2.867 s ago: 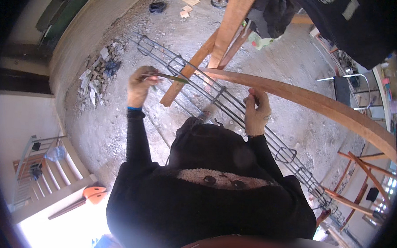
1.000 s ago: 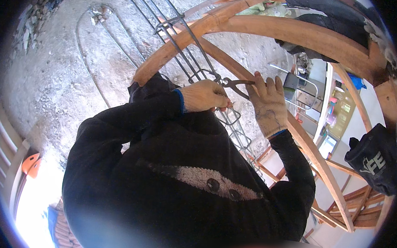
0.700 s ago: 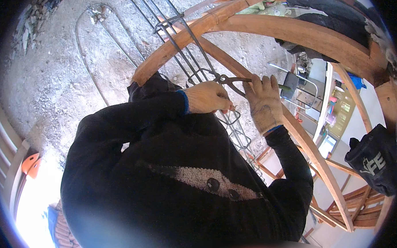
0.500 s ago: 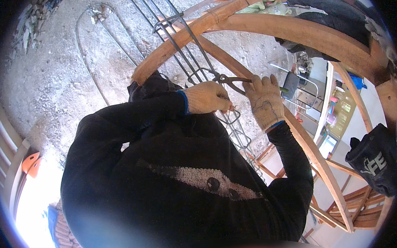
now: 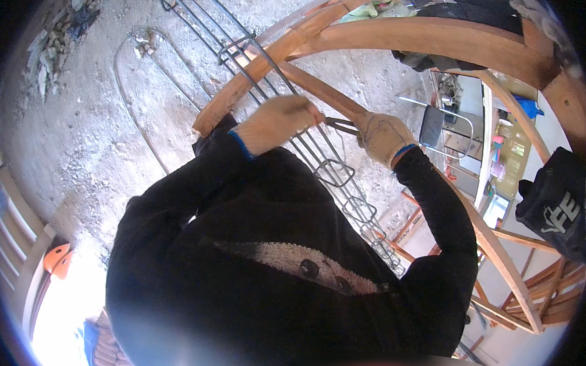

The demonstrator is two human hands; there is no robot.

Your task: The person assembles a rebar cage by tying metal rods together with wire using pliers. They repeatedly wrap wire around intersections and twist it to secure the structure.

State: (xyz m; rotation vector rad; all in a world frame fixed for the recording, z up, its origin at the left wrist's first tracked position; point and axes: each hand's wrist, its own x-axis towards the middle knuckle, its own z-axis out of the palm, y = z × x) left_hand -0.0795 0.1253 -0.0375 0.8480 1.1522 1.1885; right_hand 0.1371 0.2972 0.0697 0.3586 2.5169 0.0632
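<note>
A long rebar cage (image 5: pixel 333 172), made of thin steel bars with square stirrups, runs diagonally in front of me. My right hand (image 5: pixel 385 138), in a cream knit glove, is closed around the handles of steel pincers (image 5: pixel 340 123). The pincers reach left toward the cage, and their jaws are hidden behind my left fingertips. My left hand (image 5: pixel 276 125), gloved too and a little blurred, lies over the bars with its fingers drawn together beside the pincers. What those fingers pinch, if anything, cannot be made out.
Wooden beams (image 5: pixel 417 41) frame the cage, and one crosses it just beyond my left hand. A bent steel rod (image 5: pixel 122 87) lies on the dusty floor at left, near rubble (image 5: pixel 53 51). At right hangs a black bag (image 5: pixel 554 201); a metal-framed chair (image 5: pixel 433 127) stands behind.
My left hand has moved left and up along the cage to the pincers' jaws. My right fingers, stretched out before, are now wrapped round the handles, which have come closer together.
</note>
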